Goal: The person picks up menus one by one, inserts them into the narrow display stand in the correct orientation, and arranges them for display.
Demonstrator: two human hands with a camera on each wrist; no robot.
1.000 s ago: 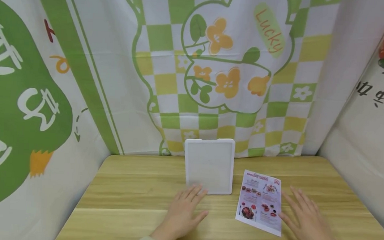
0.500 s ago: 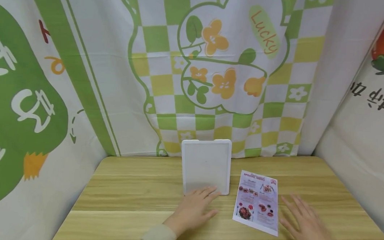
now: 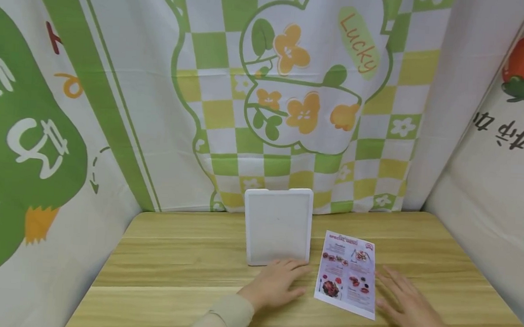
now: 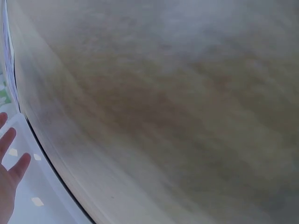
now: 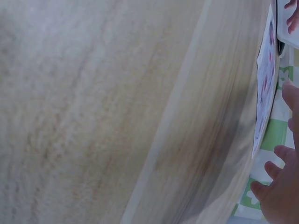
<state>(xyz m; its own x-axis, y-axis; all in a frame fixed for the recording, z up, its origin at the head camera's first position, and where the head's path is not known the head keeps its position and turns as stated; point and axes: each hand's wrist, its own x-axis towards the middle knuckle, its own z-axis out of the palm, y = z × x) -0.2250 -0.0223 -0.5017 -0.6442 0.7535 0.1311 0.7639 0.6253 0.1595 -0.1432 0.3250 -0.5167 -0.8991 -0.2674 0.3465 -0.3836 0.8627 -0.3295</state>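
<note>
A white rectangular board (image 3: 278, 226) stands upright on the wooden table (image 3: 172, 257) against the curtain. A printed pink menu leaflet (image 3: 347, 273) lies flat to its right. My left hand (image 3: 278, 283) lies flat on the table, fingers straight, its fingertips at the board's lower right corner; the left wrist view catches its fingers (image 4: 10, 170) beside the white board (image 4: 42, 200). My right hand (image 3: 407, 312) rests flat with spread fingers just right of the leaflet, near its edge. In the right wrist view the fingers (image 5: 280, 186) show beside the leaflet (image 5: 264, 79).
A green, white and yellow checked curtain (image 3: 292, 86) with flowers hangs behind the table, and printed cloth walls close in the left (image 3: 32, 136) and right (image 3: 502, 161) sides. Bare wood lies left of the board.
My left hand has slid right and forward to the board's lower right corner. My right hand has drawn slightly back beside the leaflet. The camera has shifted a little.
</note>
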